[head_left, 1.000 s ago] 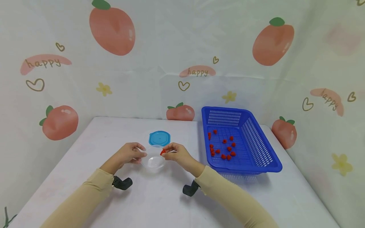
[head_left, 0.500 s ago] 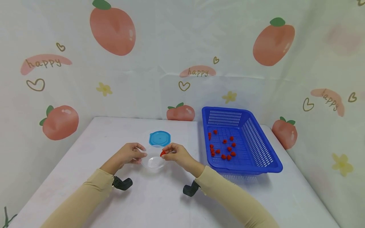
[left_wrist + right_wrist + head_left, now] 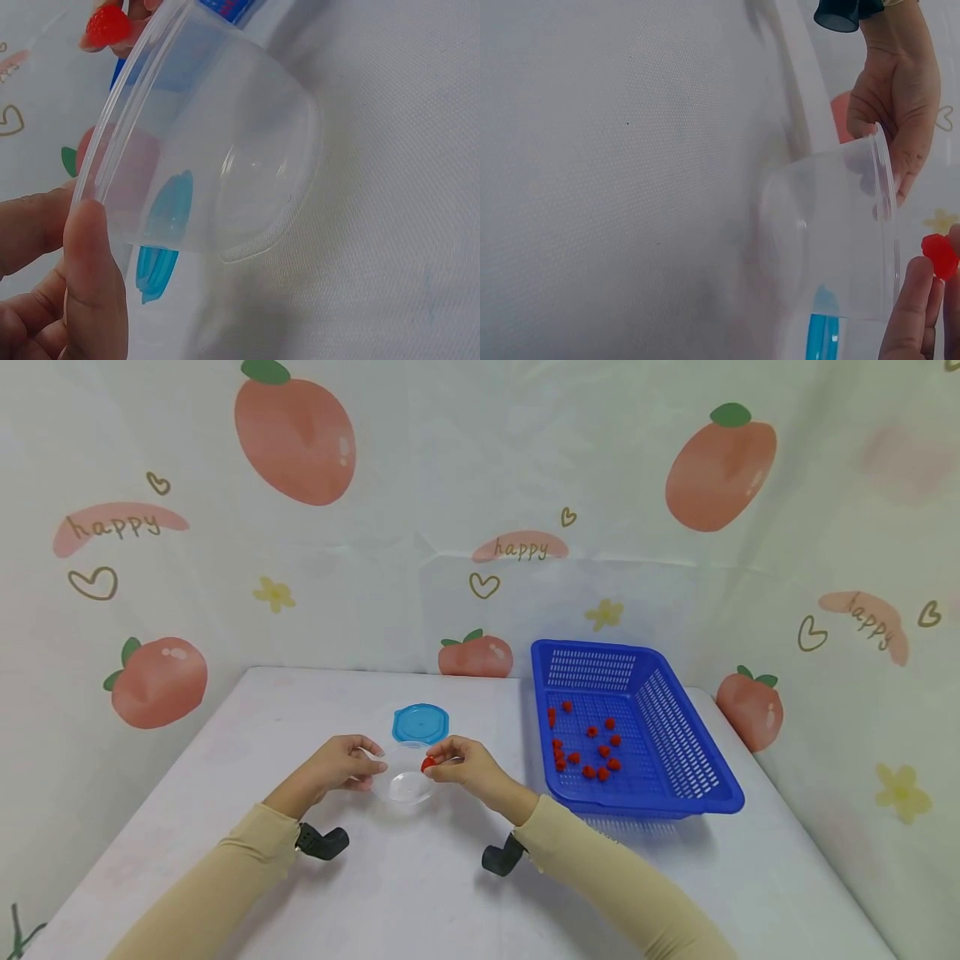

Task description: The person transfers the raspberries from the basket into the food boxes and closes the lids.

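Observation:
My left hand point(image 3: 341, 764) pinches the left side of a clear plastic bowl point(image 3: 405, 788), thumb and fingers at its rim in the left wrist view. The bowl point(image 3: 247, 142) has nothing visible inside it. Over the bowl's right rim, my right hand point(image 3: 474, 770) holds a red raspberry point(image 3: 428, 764) between thumb and fingertips. Close up in the right wrist view, the raspberry point(image 3: 939, 256) is just above the rim, apart from the bowl wall. A blue lid point(image 3: 421, 723) lies flat on the table behind the bowl.
To the right stands a blue slotted plastic basket point(image 3: 708, 760) with several raspberries point(image 3: 603, 751) spread over its floor, mostly toward its left side. The white table point(image 3: 420, 893) backs onto a fruit-printed curtain point(image 3: 390, 527).

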Motion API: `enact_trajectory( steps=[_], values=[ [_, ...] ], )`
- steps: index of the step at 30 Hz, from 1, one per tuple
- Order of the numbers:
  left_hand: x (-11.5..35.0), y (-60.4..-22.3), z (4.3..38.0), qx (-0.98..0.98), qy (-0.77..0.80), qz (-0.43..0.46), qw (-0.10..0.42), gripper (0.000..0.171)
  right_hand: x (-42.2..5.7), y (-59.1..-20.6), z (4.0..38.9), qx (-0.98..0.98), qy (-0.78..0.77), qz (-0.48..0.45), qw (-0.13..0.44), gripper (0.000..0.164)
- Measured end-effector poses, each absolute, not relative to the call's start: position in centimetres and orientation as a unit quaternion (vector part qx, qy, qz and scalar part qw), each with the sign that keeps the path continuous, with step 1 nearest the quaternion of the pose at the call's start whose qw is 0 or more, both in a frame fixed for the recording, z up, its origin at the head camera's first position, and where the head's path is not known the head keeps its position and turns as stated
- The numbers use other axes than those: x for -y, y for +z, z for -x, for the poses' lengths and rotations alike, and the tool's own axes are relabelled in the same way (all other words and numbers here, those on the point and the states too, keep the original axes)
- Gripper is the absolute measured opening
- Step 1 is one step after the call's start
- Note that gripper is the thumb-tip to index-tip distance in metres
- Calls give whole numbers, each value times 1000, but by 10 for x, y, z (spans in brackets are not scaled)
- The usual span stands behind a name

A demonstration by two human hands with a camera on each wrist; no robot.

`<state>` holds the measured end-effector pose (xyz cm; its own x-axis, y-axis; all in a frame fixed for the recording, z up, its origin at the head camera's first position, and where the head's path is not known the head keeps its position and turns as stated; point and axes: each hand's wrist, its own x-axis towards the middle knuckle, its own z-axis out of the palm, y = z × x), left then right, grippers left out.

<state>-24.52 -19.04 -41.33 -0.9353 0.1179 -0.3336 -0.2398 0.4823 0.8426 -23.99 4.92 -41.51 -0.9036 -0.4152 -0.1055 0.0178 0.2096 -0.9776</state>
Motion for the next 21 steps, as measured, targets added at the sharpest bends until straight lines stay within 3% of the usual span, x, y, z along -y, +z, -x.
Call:
enact_trajectory(
  steps=[7,21],
  values=[
    [191,-414,246,-841,510,33,176,39,-50,-415,240,-759,-611,138,180,39],
    [192,-415,246,-840,512,35,174,39,-51,-417,241,-753,-616,140,182,39]
  ],
)
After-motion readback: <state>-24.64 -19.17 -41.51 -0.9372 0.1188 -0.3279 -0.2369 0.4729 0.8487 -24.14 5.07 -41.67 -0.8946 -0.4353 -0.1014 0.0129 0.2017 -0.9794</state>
